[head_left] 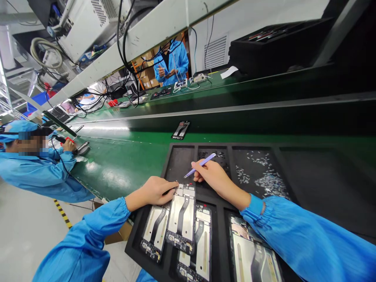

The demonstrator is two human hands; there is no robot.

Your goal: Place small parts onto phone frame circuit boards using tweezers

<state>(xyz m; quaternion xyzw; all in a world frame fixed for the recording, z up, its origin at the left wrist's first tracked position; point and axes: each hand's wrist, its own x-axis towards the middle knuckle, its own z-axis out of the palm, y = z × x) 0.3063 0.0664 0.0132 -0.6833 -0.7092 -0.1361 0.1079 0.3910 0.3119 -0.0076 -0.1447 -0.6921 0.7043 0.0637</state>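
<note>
Phone assembly (181,217) sits near the middle of the head view, opened up so I can see right into it. Most of it is a pale silver plate, with a dark ribbon cable (185,213) curving down its length. Bright metal patches and a small red dot crowd its 12 o'clock end, and a dark strip of circuitry crosses its 6 o'clock end. It slants a little toward 1 o'clock, overlapping two similar units in a black foam tray (219,231): one unit (155,227) at 8 o'clock, the other (203,235) at 5. Whether it rests on them or is held just above, I can't tell.

At its 10 o'clock corner, the left hand (155,191) has its fingertips against the edge; pinching or merely steadying, I can't say. Over at 1 o'clock, the right hand (213,174) grasps lavender tweezers (201,165), whose points show just beyond the assembly's top edge.

Dark bits (216,153) lie in a compartment at 1 o'clock, and small silvery pieces (268,180) scatter at 2. Another opened unit (254,250) lies at 4 o'clock, and one more (181,130) on the green bench (117,156) at 12. Markings on the ribbon and boards are too small to read.
</note>
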